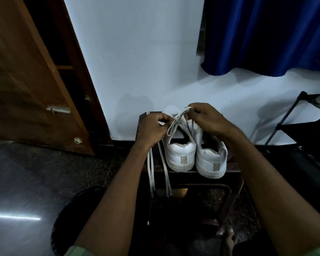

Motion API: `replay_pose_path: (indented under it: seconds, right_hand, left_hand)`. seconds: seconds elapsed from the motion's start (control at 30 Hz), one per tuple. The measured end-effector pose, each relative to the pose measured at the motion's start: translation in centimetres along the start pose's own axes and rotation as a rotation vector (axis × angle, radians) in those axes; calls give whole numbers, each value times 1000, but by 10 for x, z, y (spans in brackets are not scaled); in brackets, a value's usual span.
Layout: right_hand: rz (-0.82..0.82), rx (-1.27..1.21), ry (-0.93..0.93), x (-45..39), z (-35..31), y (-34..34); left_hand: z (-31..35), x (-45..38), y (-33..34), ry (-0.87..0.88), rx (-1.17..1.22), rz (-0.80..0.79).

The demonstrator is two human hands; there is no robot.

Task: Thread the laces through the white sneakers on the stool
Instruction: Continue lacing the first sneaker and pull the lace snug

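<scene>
Two white sneakers stand side by side on a dark stool (pixel 231 168), heels toward me: the left sneaker (pixel 180 154) and the right sneaker (pixel 211 160). Over the left sneaker's front, my left hand (pixel 151 129) pinches one part of a white lace (pixel 174 126). My right hand (pixel 207 118) pinches another part of the same lace, higher up. The lace loops between both hands above the shoe. A second white lace (pixel 151 169) hangs over the stool's left edge toward the floor.
A white wall rises right behind the stool. An open wooden door (pixel 26 85) stands at the left, a blue curtain (pixel 266 34) hangs at the upper right, and a black metal rack (pixel 303 117) stands at the right. Dark polished floor (pixel 35 182) lies to the left.
</scene>
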State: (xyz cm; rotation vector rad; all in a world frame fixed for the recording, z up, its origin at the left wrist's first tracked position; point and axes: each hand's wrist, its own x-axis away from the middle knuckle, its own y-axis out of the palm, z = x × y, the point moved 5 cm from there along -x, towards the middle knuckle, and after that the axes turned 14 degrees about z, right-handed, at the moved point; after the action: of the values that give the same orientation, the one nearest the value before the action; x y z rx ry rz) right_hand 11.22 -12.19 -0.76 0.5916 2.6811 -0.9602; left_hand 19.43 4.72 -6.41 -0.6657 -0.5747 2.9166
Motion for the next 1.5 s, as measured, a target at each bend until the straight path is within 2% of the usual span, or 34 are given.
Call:
replay_pose_path:
  seconds: [0.1,0.23,0.57,0.8,0.97,1.13,1.27,1.5]
  right_hand:
    - [20,-85,46,1,-6,8]
    - [43,8,-28,-7,-9,19]
    - [41,128,52,-11,7,17]
    - [47,161,60,-10,8,17]
    - [16,52,157,-5,4,12]
    - [-37,-116,277,-1,7,6]
    - [-80,-64,197,1,9,6]
    - [-13,93,42,-2,5,4]
  left_hand:
    - [1,0,4,17,29,-47]
    - [3,1,4,61,8,-77]
    - [3,-1,5,-53,179,-68]
    - [6,2,5,-230,264,-154]
    - [8,3,2,-235,297,-220]
    - [8,2,3,-209,283,-190]
    - [9,3,3,-244,298,-177]
    - [6,4,2,-327,318,-154]
